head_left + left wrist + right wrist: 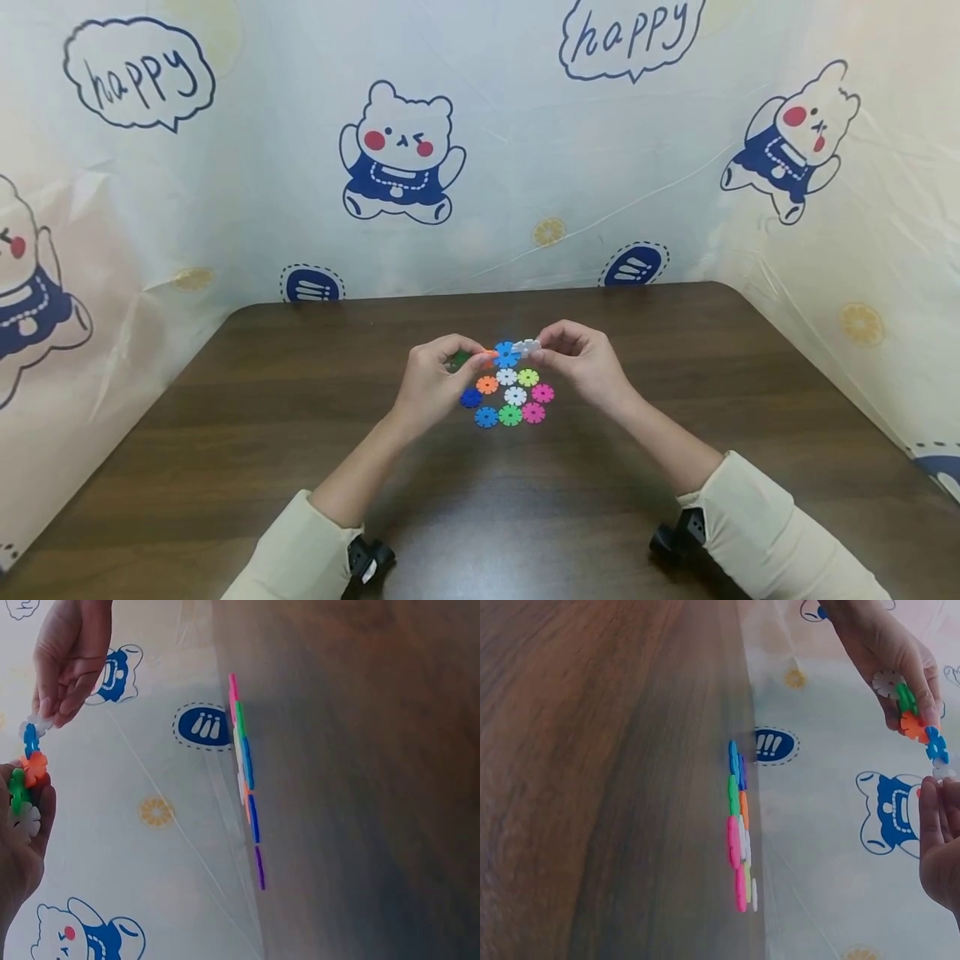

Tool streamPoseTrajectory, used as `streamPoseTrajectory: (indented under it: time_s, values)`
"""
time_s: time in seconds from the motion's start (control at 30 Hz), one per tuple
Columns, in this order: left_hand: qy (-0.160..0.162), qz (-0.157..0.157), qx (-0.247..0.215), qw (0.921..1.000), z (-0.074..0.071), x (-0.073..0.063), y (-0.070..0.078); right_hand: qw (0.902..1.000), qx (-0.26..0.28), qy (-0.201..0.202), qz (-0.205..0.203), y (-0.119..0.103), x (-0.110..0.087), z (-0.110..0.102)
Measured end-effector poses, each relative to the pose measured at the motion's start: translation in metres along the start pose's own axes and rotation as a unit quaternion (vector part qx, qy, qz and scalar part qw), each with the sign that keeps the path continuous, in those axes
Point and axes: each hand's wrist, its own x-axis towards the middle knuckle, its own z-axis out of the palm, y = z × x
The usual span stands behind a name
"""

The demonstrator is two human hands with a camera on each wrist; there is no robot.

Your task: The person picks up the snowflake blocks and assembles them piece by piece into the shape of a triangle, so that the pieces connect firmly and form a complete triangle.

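Both hands hold a short chain of interlocking snowflake discs above the table. My left hand (431,379) pinches its orange disc (489,356); a green disc (19,791) and a white disc (27,822) hang on beyond it, partly covered by the fingers. Joined to the orange one is a blue disc (506,355) in the middle. With thumb and fingers my right hand (588,362) pinches the translucent white disc (527,347) at the other end, which meets the blue disc; how deeply they are slotted together cannot be made out.
Below the hands, loose discs lie flat on the brown table (300,450): a green one (510,416), a light blue one (487,417), an orange one (487,384), a dark blue one (471,397), and several pink, white and yellow-green ones. A printed curtain (495,167) hangs behind the table.
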Motion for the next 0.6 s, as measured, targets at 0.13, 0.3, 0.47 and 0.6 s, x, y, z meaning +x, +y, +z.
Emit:
streamPoseTrajectory:
  time_s: [0.13,0.3,0.47,0.6]
  values:
    - [-0.005,-0.014,-0.002,0.9999,-0.0014,0.0006,0.0001,0.9998,0.004,-0.002,0.019,0.0015,0.001,-0.0001]
    - [-0.007,-0.02,-0.006,0.9998,-0.0043,0.0004,-0.0021,0.9997,0.008,-0.008,0.024,0.0031,0.0027,0.0004]
    - [-0.009,-0.029,-0.002,0.9995,-0.0075,0.0007,-0.0033,0.9995,0.01,-0.01,0.028,0.0029,0.004,0.0002]
    - [-0.008,-0.031,-0.001,0.9995,-0.0097,0.0017,-0.004,0.9996,0.013,-0.009,0.025,0.0011,0.0049,0.0012]
